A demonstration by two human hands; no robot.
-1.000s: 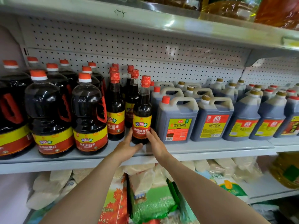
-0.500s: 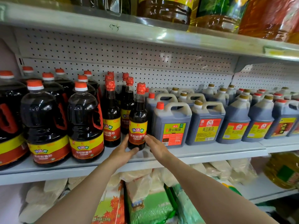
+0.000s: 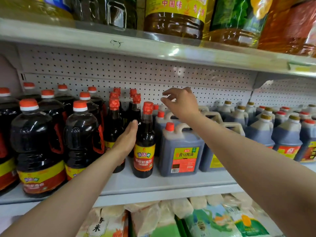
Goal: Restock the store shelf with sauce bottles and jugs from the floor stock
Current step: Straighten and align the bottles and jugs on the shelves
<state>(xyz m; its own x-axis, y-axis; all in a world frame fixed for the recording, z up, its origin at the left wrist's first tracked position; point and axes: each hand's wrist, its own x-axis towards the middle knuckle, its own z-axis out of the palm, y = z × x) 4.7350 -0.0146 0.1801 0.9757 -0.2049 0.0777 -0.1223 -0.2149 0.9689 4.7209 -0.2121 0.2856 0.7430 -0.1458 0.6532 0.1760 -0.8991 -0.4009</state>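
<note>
The slim sauce bottle [image 3: 144,142] with the red cap stands upright on the middle shelf [image 3: 171,185], near its front edge, so its long axis goes straight up. It has a second slim bottle [image 3: 114,134] on its left and a square jug [image 3: 181,151] with a handle on its right. The left hand [image 3: 127,139] is just left of this bottle, with straight fingers laid flat along its side; it seems to touch or steady the bottle and does not close around it. The right hand [image 3: 181,105] is higher and further back, above the jugs and to the right of the bottle's cap, with fingers loosely bent and holding nothing. So the left hand is the nearer one, and the bottle lies directly right of its palm. I judge that the coming move is a small push or straightening of this bottle into its row. The bottle is full of dark sauce, and the jugs also look filled with dark liquid, closed with red or brown caps. On the left stand big round jugs [image 3: 39,147] of the same dark sauce
</note>
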